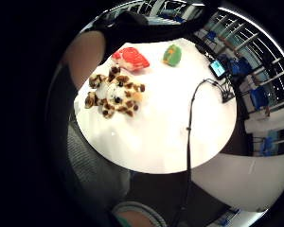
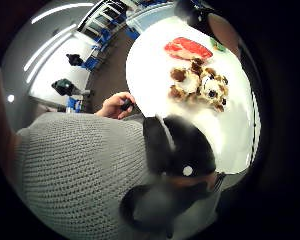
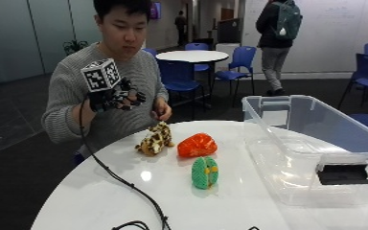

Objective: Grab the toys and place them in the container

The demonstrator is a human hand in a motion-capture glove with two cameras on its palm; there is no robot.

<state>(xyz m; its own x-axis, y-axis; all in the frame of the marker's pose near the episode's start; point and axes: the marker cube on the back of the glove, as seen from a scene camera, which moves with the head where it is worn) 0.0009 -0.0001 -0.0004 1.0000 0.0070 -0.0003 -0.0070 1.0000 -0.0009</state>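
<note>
Toys were all found still sitting out on the round white tabletop (image 3: 107,191), three of them in a loose cluster: a spotted brown-and-cream plush (image 3: 155,140) nearest the person, an orange-red plush (image 3: 197,144) just beside it, and a green plush with a yellow band (image 3: 204,172) a bit closer to the camera, standing on its edge. None of them was touched by anything. The clear plastic container (image 3: 311,143) was seen on the same tabletop, off to one side and well apart from the toys; whether anything was inside couldn't be made out for sure, apart from a dark label on its near wall. The gloved right hand (image 3: 117,98) was held up in the air in front of the grey sweater, well above the tabletop, fingers loosely spread and nothing gripped. In the palm views the spotted plush and the orange-red one were seen lying side by side below the hand. The bare hand (image 3: 162,111) was kept at the far rim of the tabletop, just behind the spotted plush, something small and dark pinched in its fingers.
</note>
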